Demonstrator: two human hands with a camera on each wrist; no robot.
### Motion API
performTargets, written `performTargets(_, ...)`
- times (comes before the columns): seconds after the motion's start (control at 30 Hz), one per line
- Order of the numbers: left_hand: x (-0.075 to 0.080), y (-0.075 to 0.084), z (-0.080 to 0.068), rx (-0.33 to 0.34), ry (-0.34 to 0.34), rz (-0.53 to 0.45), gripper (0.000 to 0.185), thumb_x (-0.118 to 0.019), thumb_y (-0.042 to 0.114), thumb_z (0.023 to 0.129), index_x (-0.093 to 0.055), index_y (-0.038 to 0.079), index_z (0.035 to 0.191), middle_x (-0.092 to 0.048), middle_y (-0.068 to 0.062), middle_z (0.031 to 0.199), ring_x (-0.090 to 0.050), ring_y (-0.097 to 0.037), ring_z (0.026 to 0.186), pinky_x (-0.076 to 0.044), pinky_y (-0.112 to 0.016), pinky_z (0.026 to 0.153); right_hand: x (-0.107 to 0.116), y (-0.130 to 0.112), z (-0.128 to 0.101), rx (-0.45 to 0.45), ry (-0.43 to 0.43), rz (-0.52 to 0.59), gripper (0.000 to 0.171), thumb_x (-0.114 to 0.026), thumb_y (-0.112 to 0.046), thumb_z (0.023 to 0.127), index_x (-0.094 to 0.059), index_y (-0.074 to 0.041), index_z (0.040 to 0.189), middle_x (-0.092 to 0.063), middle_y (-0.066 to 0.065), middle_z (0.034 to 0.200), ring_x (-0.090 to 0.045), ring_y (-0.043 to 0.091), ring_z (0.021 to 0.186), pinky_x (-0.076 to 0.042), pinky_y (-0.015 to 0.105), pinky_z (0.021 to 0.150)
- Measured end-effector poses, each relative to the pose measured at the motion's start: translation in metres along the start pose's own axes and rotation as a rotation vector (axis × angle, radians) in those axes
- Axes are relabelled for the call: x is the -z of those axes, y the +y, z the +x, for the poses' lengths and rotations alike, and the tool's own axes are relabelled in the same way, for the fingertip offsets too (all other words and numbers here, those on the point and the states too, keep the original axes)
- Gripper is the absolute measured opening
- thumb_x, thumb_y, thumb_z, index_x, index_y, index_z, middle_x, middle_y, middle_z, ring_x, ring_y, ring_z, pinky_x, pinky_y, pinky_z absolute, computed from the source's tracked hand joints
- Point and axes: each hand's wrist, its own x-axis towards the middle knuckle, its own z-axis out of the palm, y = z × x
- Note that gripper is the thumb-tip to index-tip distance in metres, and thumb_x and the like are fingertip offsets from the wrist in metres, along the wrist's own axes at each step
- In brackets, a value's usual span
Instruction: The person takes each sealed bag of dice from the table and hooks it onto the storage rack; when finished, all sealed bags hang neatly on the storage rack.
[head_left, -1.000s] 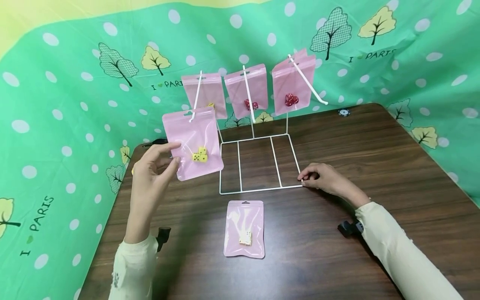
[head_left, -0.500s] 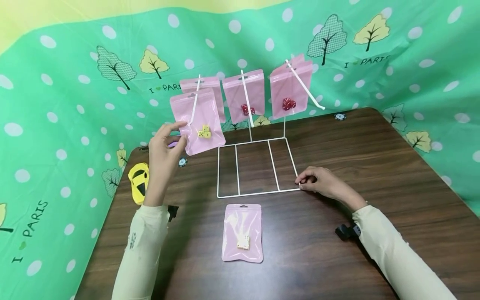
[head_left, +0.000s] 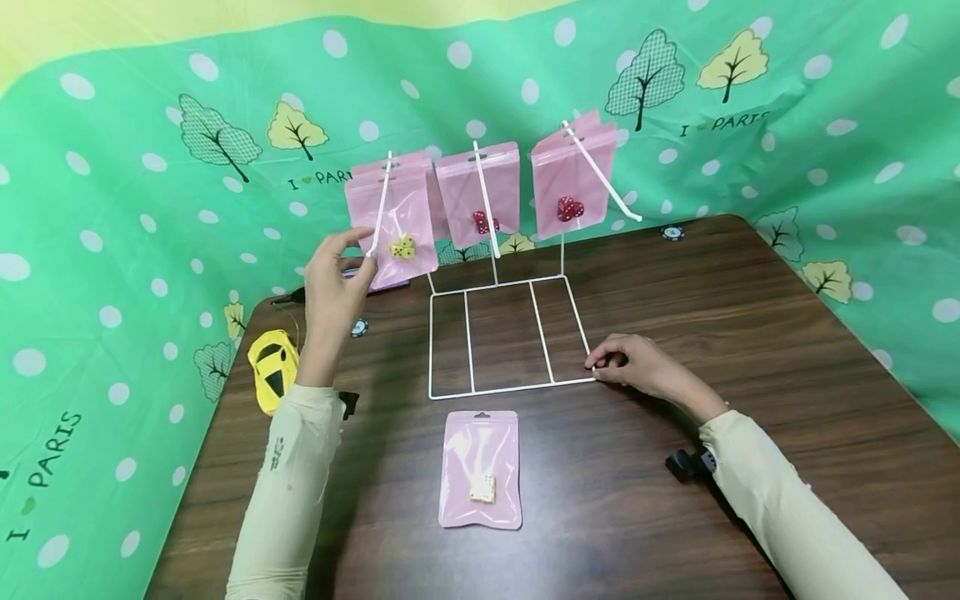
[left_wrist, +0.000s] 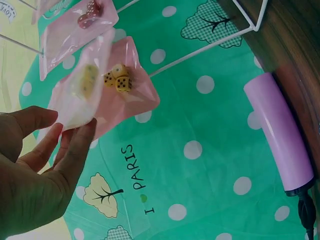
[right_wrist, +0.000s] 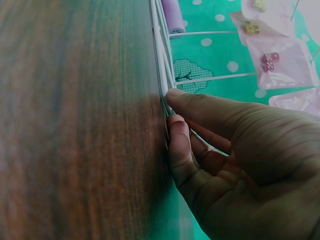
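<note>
My left hand (head_left: 333, 292) pinches the left edge of a pink zip bag (head_left: 412, 208) with yellow dice in it. The bag's top is at the left hook (head_left: 382, 200) of a white wire rack (head_left: 510, 388), in front of another pink bag. In the left wrist view, the held bag (left_wrist: 90, 95) looks translucent and blurred, and yellow dice (left_wrist: 122, 84) show in the bag behind. With thumb and fingers, my right hand (head_left: 637, 367) grips the rack's front right corner. A pink bag with white dice (head_left: 480, 454) lies flat before the rack.
Pink bags with red dice hang from the middle hook (head_left: 486, 200) and right hook (head_left: 603, 175). On the left are a yellow toy car (head_left: 273, 371), a poker chip (head_left: 360, 327) and a purple tube (left_wrist: 280, 132). Another chip (head_left: 672, 233) lies at the back right.
My left hand has carried the yellow-dice bag up and back along the left hook, close to the bag behind. My right hand keeps its grip on the rack. The toy car has come into view.
</note>
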Motion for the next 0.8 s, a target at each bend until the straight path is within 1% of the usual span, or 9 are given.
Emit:
performTargets(0.13,0.004,-0.002,-0.001,0.025,0.008,0.014,0.032,-0.068,0.005,0.101,-0.075,0.004,0.133,-0.063,-0.017,0.128,-0.074,-0.035,0.11,-0.062,-0.042,0.093,0.0,0.0,0.001,0.006,0.002,-0.008,0.011,-0.075,0.003,0.098,-0.079,0.0,0.107,-0.072,0.011,0.105,-0.057,0.02,0.086,-0.049,0.026,0.069)
performTargets(0.23,0.008,-0.004,-0.004,0.029,0.017,0.013,0.03,-0.068,0.009,0.103,-0.076,0.005,0.132,-0.061,-0.016,0.132,-0.073,-0.032,0.116,-0.061,-0.047,0.097,0.0,-0.001,0.001,0.006,0.0,-0.008,0.011,-0.075,0.002,0.099,-0.079,0.0,0.108,-0.072,0.011,0.105,-0.057,0.02,0.086,-0.049,0.026,0.068)
performTargets(0.3,0.012,-0.005,-0.007,0.026,0.021,0.011,0.028,-0.069,0.01,0.104,-0.076,0.006,0.131,-0.061,-0.015,0.133,-0.073,-0.031,0.117,-0.061,-0.045,0.097,0.0,-0.001,0.0,0.005,-0.002,-0.01,0.011,-0.075,0.002,0.099,-0.079,0.0,0.109,-0.071,0.01,0.104,-0.057,0.02,0.086,-0.049,0.026,0.067)
performTargets(0.4,0.019,-0.009,-0.015,0.021,0.013,0.022,0.027,-0.07,0.009,0.105,-0.076,0.004,0.13,-0.062,-0.015,0.132,-0.073,-0.032,0.116,-0.061,-0.033,0.093,0.0,0.0,-0.001,0.001,-0.004,-0.016,0.01,-0.075,0.001,0.099,-0.079,0.001,0.109,-0.07,0.01,0.103,-0.057,0.02,0.085,-0.048,0.025,0.066)
performTargets(0.47,0.024,-0.011,-0.023,0.019,0.001,0.034,0.027,-0.07,0.008,0.104,-0.076,0.003,0.13,-0.063,-0.016,0.129,-0.074,-0.033,0.113,-0.058,-0.024,0.089,0.0,0.0,-0.001,-0.002,-0.004,-0.02,0.01,-0.076,-0.001,0.099,-0.079,0.001,0.109,-0.069,0.01,0.102,-0.057,0.02,0.086,-0.048,0.025,0.067)
performTargets(0.53,0.031,-0.013,-0.033,0.022,-0.012,0.044,0.027,-0.07,0.007,0.104,-0.076,0.002,0.13,-0.064,-0.017,0.126,-0.074,-0.034,0.11,-0.054,-0.018,0.085,0.0,-0.001,-0.001,-0.005,-0.001,-0.024,0.01,-0.076,-0.001,0.099,-0.079,0.001,0.109,-0.069,0.01,0.103,-0.057,0.02,0.086,-0.048,0.025,0.067)
performTargets(0.6,0.039,-0.015,-0.044,0.035,-0.028,0.047,0.028,-0.072,0.007,0.104,-0.075,0.001,0.131,-0.065,-0.017,0.125,-0.075,-0.034,0.109,-0.052,-0.017,0.084,0.0,-0.002,0.0,-0.005,0.001,-0.029,0.01,-0.076,-0.002,0.099,-0.079,0.0,0.109,-0.07,0.011,0.104,-0.057,0.019,0.086,-0.048,0.025,0.068)
performTargets(0.67,0.048,-0.016,-0.056,0.06,-0.047,0.062,0.029,-0.072,0.007,0.104,-0.074,0.0,0.132,-0.065,-0.017,0.125,-0.074,-0.034,0.109,-0.052,-0.017,0.087,0.001,-0.003,0.0,-0.002,0.001,-0.032,0.01,-0.077,-0.002,0.099,-0.079,0.0,0.109,-0.07,0.011,0.105,-0.058,0.019,0.087,-0.048,0.025,0.068)
performTargets(0.8,0.068,-0.018,-0.079,0.13,-0.083,0.141,0.03,-0.073,0.011,0.105,-0.074,0.003,0.133,-0.067,-0.016,0.127,-0.074,-0.035,0.111,-0.049,-0.016,0.086,0.002,-0.003,0.001,0.005,0.0,-0.045,0.01,-0.076,-0.003,0.1,-0.079,0.0,0.109,-0.07,0.012,0.104,-0.058,0.019,0.087,-0.049,0.025,0.069)
